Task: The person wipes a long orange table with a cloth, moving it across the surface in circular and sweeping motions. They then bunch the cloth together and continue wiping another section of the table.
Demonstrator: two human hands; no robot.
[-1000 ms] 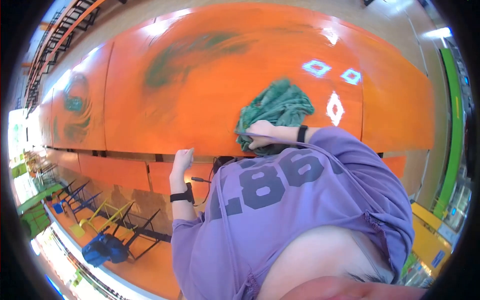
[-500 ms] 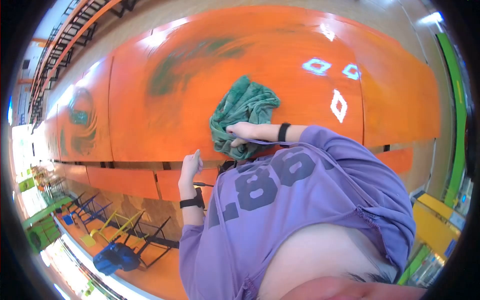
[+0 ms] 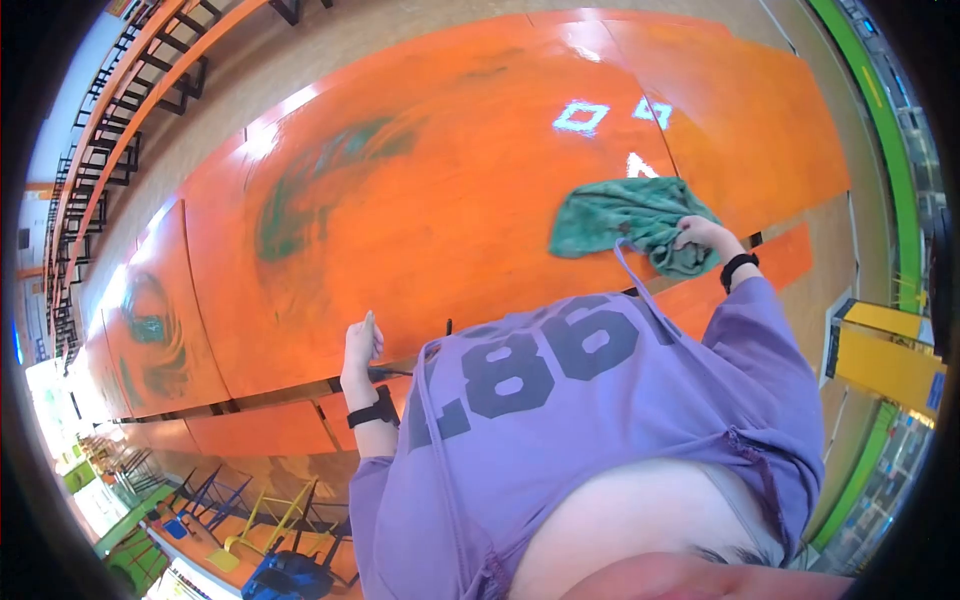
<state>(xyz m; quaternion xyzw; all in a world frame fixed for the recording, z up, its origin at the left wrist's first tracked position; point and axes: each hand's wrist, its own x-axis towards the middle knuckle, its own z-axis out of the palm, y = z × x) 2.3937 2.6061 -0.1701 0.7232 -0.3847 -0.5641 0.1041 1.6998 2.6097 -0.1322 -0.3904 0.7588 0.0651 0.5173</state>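
Note:
A crumpled green cloth (image 3: 610, 215) lies on the orange tabletop (image 3: 430, 220), near its front edge at the right. My right hand (image 3: 705, 236) grips the bunched right end of it, the wrist wearing a black band. Away from the cloth, by the table's front edge at the left, my left hand (image 3: 362, 343) is loosely closed with the thumb pointing up. Nothing shows in it. Smeared dark green marks (image 3: 285, 215) spread over the left part of the tabletop.
Orange benches (image 3: 262, 430) run along the near side of the table. Several chairs stand at the lower left, a blue bag (image 3: 288, 578) beside them. A yellow box-like piece (image 3: 885, 360) is at the right. Another long table with black legs (image 3: 130, 130) stands at the upper left.
My right hand has swept the cloth to the right along the table, and the cloth now stretches out to the left of the hand. My left hand stays closed near the edge.

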